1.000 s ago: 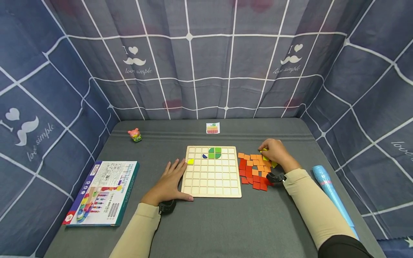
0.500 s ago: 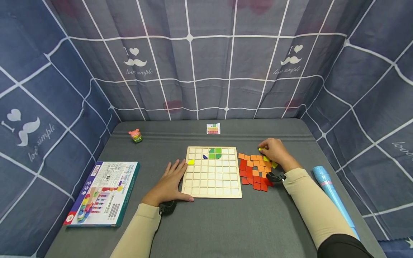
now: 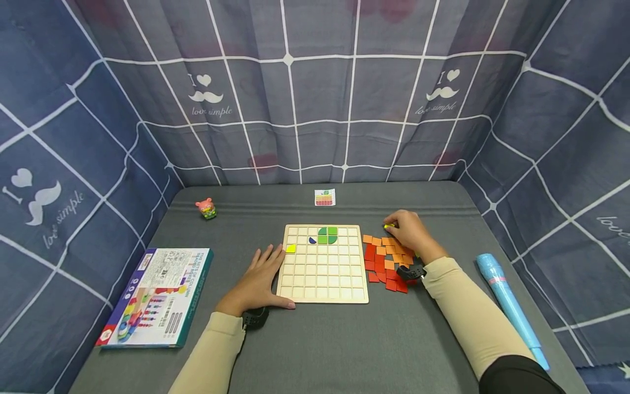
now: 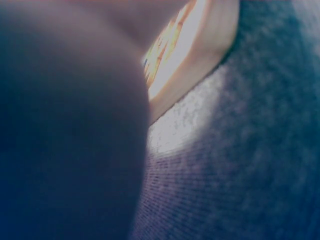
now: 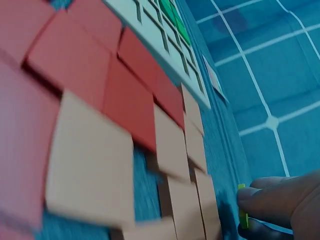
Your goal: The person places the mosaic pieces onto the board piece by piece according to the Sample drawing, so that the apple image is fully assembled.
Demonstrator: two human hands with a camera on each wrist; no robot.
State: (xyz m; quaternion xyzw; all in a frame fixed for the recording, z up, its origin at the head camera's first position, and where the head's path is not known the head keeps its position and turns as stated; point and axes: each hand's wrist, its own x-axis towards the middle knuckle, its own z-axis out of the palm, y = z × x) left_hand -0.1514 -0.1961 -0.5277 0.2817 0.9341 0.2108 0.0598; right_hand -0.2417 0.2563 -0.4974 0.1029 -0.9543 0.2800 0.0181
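Note:
A wooden grid board (image 3: 322, 273) lies on the grey table, with green pieces (image 3: 327, 235), a dark blue piece (image 3: 312, 240) and one yellow tile (image 3: 291, 248) in its upper cells. My left hand (image 3: 256, 279) lies spread against the board's left edge, thumb at the lower left corner. Between thumb and fingertips my right hand (image 3: 410, 232) pinches a small yellow tile (image 5: 243, 207), seen edge-on in the right wrist view. Below that hand spread orange tiles (image 3: 389, 264) and red tiles (image 3: 379, 262), right beside the board. The left wrist view is mostly blocked by the hand.
A small pattern card (image 3: 325, 197) lies behind the board. To the left are a boxed toy set (image 3: 157, 295) and a pink pig figurine (image 3: 206, 208). A light blue tube (image 3: 512, 306) lies along the right side. Patterned curtains (image 3: 315, 93) enclose the table.
My right hand has moved left toward the board, carrying the yellow tile from the right end of the pile. The left hand stays at the board's edge.

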